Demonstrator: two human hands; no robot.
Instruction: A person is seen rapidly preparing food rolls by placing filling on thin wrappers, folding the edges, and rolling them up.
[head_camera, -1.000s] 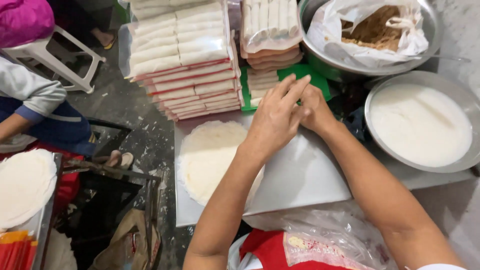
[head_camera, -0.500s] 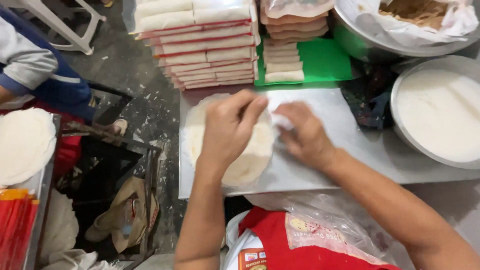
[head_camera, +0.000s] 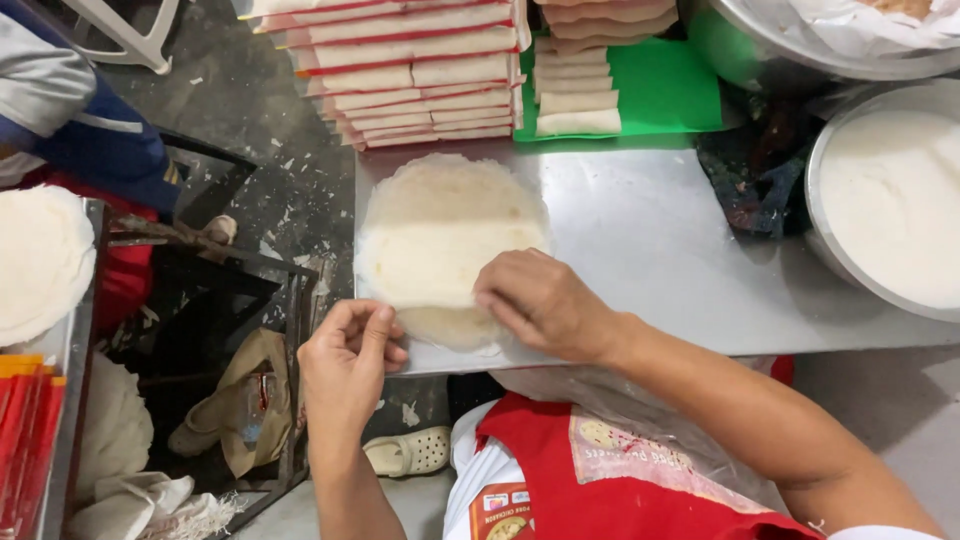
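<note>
The left hand (head_camera: 345, 365) pinches the near-left edge of a round thin wrapper (head_camera: 450, 250) with thumb and fingers, peeling it. The wrapper lies flat, unfilled, on the steel tabletop (head_camera: 650, 240), while the right hand (head_camera: 540, 300) presses it down, fingers together. Filling and rolling seemingly remain; finished rolls (head_camera: 578, 95) sit stacked beyond.

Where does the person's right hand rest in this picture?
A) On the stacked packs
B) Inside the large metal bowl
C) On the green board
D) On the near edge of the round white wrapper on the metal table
D: the right hand lies on the near edge of the round wrapper on the metal table.
</note>
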